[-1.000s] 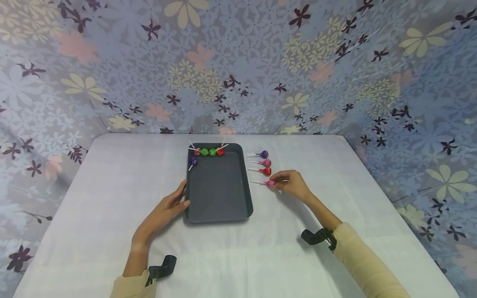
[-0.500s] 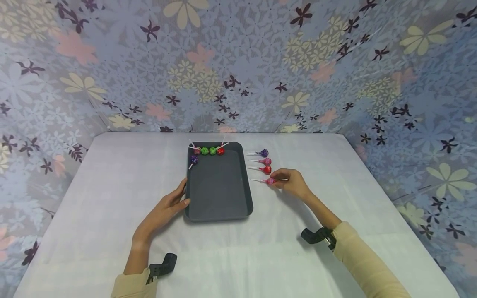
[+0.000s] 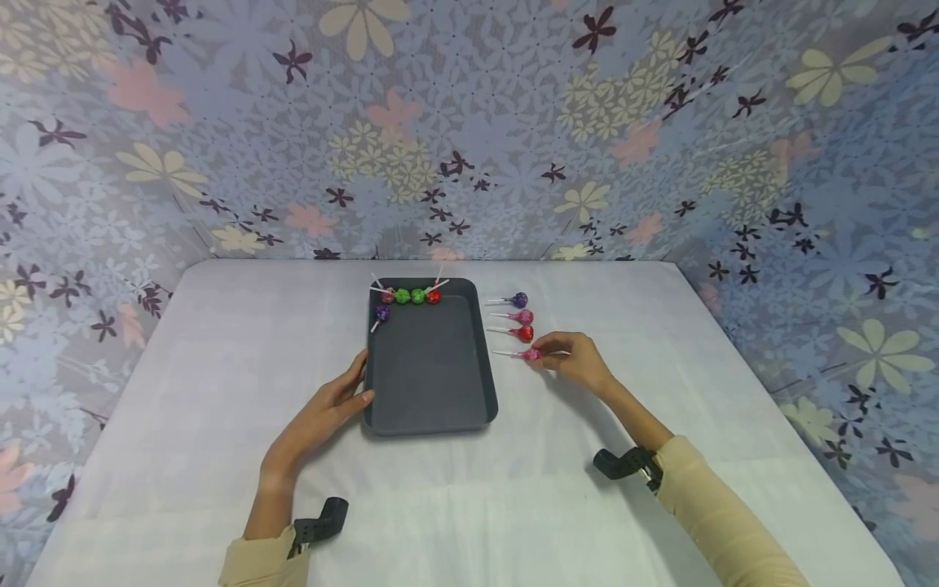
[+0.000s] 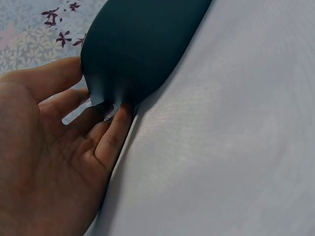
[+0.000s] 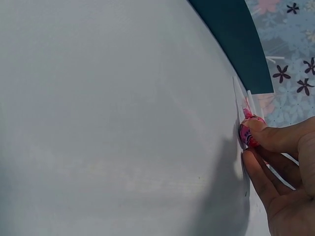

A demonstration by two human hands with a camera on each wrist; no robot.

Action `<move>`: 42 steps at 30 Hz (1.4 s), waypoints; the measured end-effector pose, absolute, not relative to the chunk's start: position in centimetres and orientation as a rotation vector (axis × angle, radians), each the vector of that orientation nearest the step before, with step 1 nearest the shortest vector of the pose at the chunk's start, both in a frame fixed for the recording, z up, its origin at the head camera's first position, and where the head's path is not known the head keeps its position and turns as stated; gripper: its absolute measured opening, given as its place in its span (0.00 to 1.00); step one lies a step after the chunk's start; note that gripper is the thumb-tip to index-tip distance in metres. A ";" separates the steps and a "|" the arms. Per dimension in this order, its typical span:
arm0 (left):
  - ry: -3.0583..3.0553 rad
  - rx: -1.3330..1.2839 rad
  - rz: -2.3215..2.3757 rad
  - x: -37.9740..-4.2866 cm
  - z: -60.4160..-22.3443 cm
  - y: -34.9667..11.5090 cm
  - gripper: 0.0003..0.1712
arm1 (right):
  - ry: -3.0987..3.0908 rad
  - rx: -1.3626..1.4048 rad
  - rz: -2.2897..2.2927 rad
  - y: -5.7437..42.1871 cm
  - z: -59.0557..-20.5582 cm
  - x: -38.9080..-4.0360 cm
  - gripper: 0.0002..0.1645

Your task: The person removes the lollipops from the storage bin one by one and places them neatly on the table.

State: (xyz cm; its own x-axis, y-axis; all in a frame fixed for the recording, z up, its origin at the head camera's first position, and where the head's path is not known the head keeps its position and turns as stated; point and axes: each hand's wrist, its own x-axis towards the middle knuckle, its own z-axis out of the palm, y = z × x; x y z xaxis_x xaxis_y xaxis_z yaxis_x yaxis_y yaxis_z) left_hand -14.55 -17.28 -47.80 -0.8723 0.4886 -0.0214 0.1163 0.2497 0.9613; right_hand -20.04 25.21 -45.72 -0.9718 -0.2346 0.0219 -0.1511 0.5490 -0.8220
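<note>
A dark grey tray [image 3: 433, 375] lies on the white-covered table. My left hand [image 3: 323, 420] holds its left side, thumb at the rim; in the left wrist view the fingers [image 4: 110, 140] meet the tray's outer wall. Right of the tray, my right hand [image 3: 575, 363] pinches a pink lollipop [image 3: 531, 355] by its wrapped head, the stick pointing left towards the tray. Beyond it lie a red lollipop [image 3: 524, 333], another pink lollipop [image 3: 523, 316] and a purple lollipop [image 3: 519, 300], roughly in a column with sticks pointing left.
Along the tray's far edge sit green lollipops [image 3: 403, 296], a red lollipop [image 3: 434, 297] and a pinkish-red lollipop [image 3: 387, 296]. Some sticks poke over the rim. A purple lollipop [image 3: 382, 313] lies in the far left corner area. A flower-patterned backdrop [image 3: 469, 130] stands behind the table.
The view has tilted very slightly. Both hands keep nearly the same places, the left at the tray and the right at the pink lollipop.
</note>
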 end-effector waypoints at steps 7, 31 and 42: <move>2.213 0.570 1.660 -14.6 -48.0 -17.3 0.41 | 2.678 -0.350 -1.381 24.0 -43.2 -18.8 0.16; 2.202 0.536 1.667 -14.5 -47.8 -17.2 0.41 | 2.820 -0.490 -1.282 24.9 -43.6 -21.2 0.16; 2.200 0.546 1.667 -14.6 -48.0 -17.3 0.41 | 2.604 -0.600 -1.477 21.1 -42.6 -23.8 0.17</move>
State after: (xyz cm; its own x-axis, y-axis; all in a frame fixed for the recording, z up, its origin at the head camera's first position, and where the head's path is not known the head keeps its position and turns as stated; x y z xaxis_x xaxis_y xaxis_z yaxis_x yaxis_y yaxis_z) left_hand -14.60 -17.31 -47.95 -0.8734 0.4862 -0.0280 0.1047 0.2436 0.9642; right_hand -23.78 21.13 -42.63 -0.9190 -0.3772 0.1145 -0.2919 0.4561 -0.8407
